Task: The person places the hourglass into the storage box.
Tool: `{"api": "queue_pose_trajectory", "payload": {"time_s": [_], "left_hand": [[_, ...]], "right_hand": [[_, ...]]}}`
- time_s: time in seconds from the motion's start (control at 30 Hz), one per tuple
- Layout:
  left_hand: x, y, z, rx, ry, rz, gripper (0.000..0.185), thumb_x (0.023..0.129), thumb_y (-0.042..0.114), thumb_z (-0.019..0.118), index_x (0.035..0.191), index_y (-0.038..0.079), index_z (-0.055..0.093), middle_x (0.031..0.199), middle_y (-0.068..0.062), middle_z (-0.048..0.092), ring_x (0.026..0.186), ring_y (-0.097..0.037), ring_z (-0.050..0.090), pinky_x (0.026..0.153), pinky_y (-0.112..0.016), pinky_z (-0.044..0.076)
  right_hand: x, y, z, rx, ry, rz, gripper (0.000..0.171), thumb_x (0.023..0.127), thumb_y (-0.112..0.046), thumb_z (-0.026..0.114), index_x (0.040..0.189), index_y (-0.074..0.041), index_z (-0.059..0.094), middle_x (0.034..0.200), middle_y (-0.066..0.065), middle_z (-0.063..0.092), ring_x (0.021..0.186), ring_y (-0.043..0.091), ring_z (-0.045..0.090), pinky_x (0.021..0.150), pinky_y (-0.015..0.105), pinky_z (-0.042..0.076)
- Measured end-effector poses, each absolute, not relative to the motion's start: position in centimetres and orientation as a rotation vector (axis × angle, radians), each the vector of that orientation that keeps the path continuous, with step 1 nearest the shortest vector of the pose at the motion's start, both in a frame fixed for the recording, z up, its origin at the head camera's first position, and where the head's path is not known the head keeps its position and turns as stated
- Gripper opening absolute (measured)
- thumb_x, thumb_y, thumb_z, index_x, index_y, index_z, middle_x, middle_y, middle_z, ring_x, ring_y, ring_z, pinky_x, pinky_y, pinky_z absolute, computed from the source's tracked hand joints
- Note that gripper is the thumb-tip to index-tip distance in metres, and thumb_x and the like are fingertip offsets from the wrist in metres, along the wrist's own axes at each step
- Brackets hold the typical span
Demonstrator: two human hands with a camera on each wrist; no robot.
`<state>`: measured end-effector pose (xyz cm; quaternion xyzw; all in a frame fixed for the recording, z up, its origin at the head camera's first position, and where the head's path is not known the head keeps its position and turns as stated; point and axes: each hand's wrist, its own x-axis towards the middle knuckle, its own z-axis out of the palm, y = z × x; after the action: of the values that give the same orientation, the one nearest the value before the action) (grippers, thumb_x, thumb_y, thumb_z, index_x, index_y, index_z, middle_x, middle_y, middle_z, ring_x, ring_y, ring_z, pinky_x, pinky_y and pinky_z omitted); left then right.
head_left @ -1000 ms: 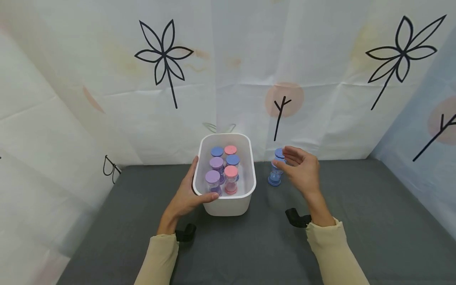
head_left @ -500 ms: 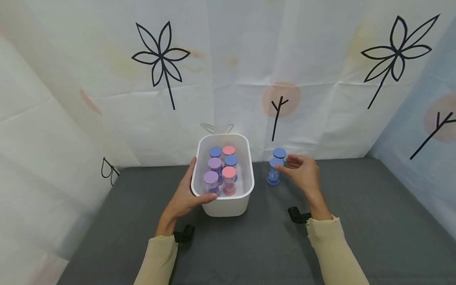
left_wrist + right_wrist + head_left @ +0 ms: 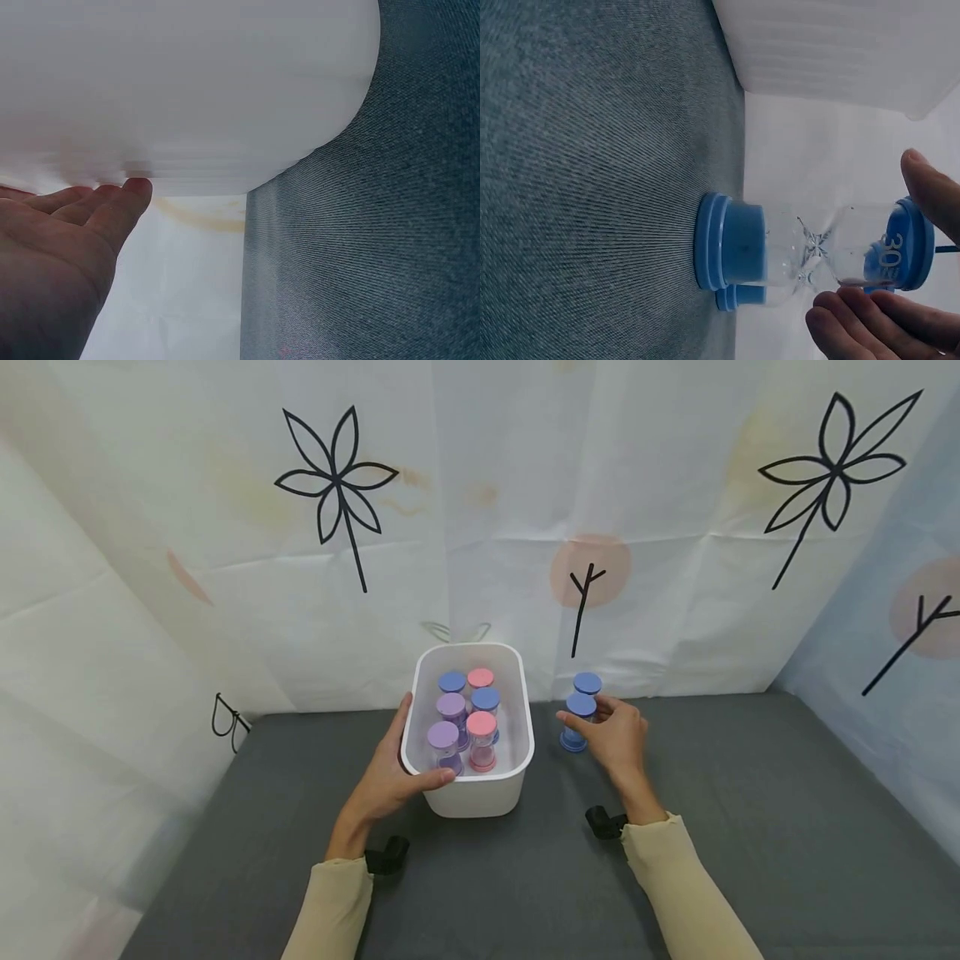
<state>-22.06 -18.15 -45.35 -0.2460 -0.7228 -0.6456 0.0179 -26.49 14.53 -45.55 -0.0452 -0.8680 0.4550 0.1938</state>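
Observation:
A white plastic bin (image 3: 480, 795) stands on the table, holding several small hourglasses with purple, pink and blue caps, such as the pink one (image 3: 482, 725). My left hand (image 3: 386, 777) holds the bin, its thumb over the front rim and its fingers along the outer left wall. Right of the bin, two blue hourglasses stand upright, one behind the other. My right hand (image 3: 615, 735) has thumb and fingers around the upper part of the front blue hourglass (image 3: 810, 244), marked "30". Its base rests on the table. The rear blue hourglass (image 3: 587, 682) is mostly hidden behind it.
A dark grey cloth covers the table (image 3: 495, 893). White fabric walls (image 3: 480, 568) with plant drawings rise at the back and both sides. The bin and the blue hourglasses are near the back wall.
My right hand has moved left and lower, closing its thumb and fingers around the front blue hourglass. The left hand stays on the bin. The view has shifted slightly.

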Motion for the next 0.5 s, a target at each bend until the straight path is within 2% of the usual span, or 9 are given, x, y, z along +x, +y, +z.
{"api": "queue_pose_trajectory", "payload": {"time_s": [0.3,0.5], "left_hand": [[-22.0,-18.1,-45.2,-0.774,-2.233,-2.007,0.119,0.075,0.01,0.089,0.164,0.021,0.011,0.154,-0.019,0.036,0.127,-0.036,0.051,0.101,-0.065,0.043],[-22.0,-18.1,-45.2,-0.79,-2.22,-2.023,0.12,0.075,0.011,0.09,0.164,0.02,0.011,0.155,-0.02,0.035,0.128,-0.038,0.05,0.101,-0.068,0.04]], "right_hand": [[-26.3,14.7,-44.5,-0.144,-2.494,1.266,0.061,0.082,-0.024,0.086,0.129,0.01,0.064,0.111,0.027,0.071,0.101,0.04,0.068,0.089,0.053,0.051],[-25.3,15.6,-42.3,-0.13,-2.576,1.265,0.056,0.083,-0.026,0.083,0.126,0.006,0.066,0.114,0.026,0.07,0.105,0.039,0.065,0.087,0.052,0.051]]}}
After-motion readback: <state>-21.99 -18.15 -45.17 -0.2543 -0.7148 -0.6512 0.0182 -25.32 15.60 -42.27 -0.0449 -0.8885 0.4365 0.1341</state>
